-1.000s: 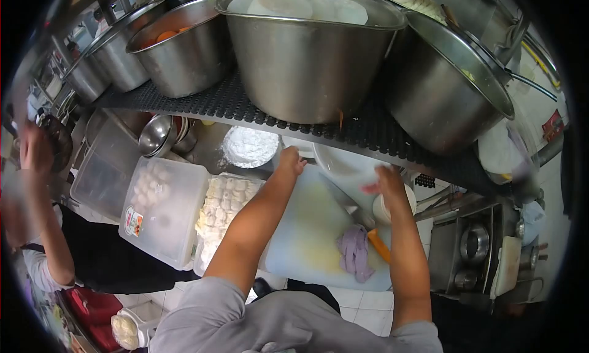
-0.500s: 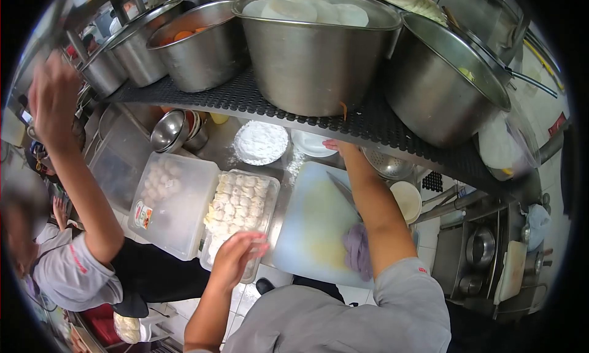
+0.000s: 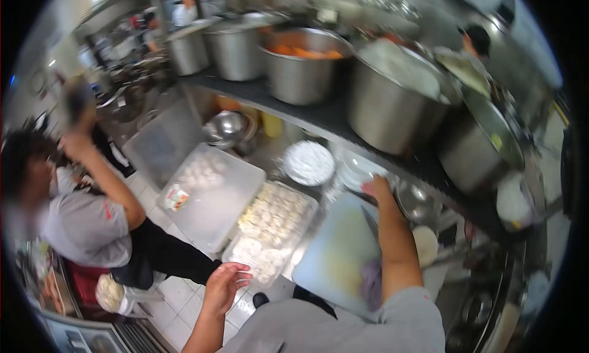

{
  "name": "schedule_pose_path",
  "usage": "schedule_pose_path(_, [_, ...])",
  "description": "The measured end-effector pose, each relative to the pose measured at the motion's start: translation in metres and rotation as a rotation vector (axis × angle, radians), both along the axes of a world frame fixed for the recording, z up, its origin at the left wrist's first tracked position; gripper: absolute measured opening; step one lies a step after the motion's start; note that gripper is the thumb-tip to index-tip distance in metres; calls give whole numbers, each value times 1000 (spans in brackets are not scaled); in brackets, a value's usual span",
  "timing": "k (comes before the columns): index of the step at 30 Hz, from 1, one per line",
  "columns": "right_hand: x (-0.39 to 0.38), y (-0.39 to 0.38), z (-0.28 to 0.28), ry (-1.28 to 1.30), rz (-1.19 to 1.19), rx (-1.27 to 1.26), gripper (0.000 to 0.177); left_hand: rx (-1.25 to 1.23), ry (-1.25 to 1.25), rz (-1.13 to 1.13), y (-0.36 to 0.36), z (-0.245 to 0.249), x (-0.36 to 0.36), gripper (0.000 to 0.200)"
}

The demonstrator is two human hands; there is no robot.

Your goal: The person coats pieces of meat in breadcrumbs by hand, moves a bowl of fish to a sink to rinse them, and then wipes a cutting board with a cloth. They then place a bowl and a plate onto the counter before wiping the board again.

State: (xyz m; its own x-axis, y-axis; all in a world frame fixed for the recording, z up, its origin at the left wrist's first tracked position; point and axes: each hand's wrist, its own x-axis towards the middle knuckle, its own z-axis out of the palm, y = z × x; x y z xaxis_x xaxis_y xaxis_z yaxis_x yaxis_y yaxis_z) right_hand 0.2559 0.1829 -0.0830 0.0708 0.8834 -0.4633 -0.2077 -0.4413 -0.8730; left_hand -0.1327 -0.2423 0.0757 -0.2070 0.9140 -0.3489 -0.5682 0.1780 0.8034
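Observation:
My left hand [image 3: 226, 285] hovers at the near left corner of a clear plastic tray [image 3: 293, 262], its fingers loosely bent and apart, with nothing in them. Rows of pale, flour-dusted dumplings [image 3: 276, 213] fill most of that tray, and whiter pieces lie at its near end. My right arm stretches forward over a cutting board [image 3: 328, 248], so that my right hand [image 3: 372, 186] is right at the rim of a white dish [image 3: 353, 167] under the shelf. Motion blur smears its fingers. A knife [image 3: 369, 223] and a purple cloth [image 3: 370, 284] lie on the board.
A round heap of white flour [image 3: 308, 162] stands behind the dumplings. To the left sits a lidded plastic box [image 3: 215, 196] with round pieces inside. Large metal pots [image 3: 392, 101] line the overhead shelf [image 3: 319, 116]. Far left, another person [image 3: 89, 224] has an arm raised.
My head has turned up and to the left, so the scene sits lower and further right, blurred. My right hand stays by the white dish; my left remains near the dumpling tray.

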Motion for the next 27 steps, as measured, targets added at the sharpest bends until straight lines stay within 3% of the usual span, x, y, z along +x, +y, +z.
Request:
schedule_pose_path(2, [5, 1, -7, -247, 213, 163, 53, 8, -5, -54, 0, 0, -4, 19])
schedule_pose_path(3, [4, 1, 2, -28, 100, -75, 52, 12, -15, -48, -2, -1, -6, 20])
schedule_pose_path(11, [-7, -40, 53, -112, 124, -79, 73, 16, -64, -91, -14, -11, -13, 20])
schedule_pose_path(14, [-10, -68, 65, -144, 132, -6, 63, 37, -85, -91, -18, -13, -21, 20])
schedule_pose_path(20, [-23, -138, 65, 82, 176, 135, 35, 52, -108, -85, -23, -23, -34, 19])
schedule_pose_path(27, [-87, -226, 73, 199, 209, 76, 35, 89, -135, -251, -18, -13, -44, 21])
